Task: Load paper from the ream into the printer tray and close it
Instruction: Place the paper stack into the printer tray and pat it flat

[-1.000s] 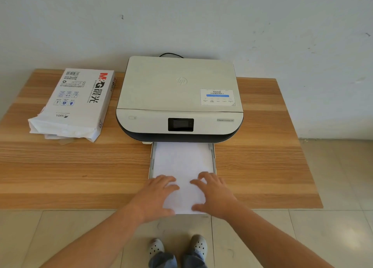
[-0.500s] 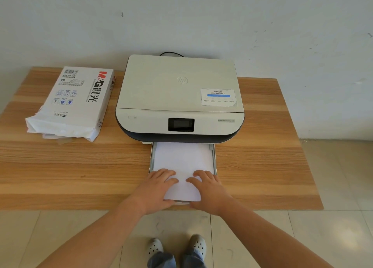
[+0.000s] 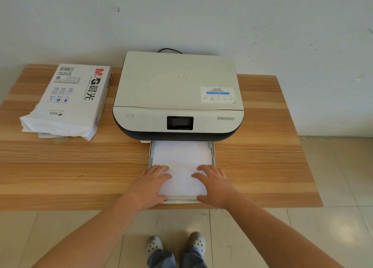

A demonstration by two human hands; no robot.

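A white printer [image 3: 177,90] stands at the back middle of the wooden table [image 3: 80,167]. Its tray [image 3: 182,200] is pulled out toward me, and a stack of white paper [image 3: 181,158] lies in it. My left hand [image 3: 151,185] rests palm down on the paper's near left part, fingers spread. On the near right part my right hand [image 3: 214,184] rests the same way. Both thumbs reach the paper's near edge at the tray's front lip. The torn-open ream [image 3: 70,100] lies at the table's left.
A black cable [image 3: 169,50] leaves the printer's back toward the white wall. The table's near edge is just behind my wrists, with tiled floor [image 3: 302,237] and my shoes [image 3: 175,245] below. Bare wood lies either side of the tray.
The paper, which overhung the tray's front a second ago, has slid into the tray toward the printer. Both hands moved forward with it and spread slightly apart.
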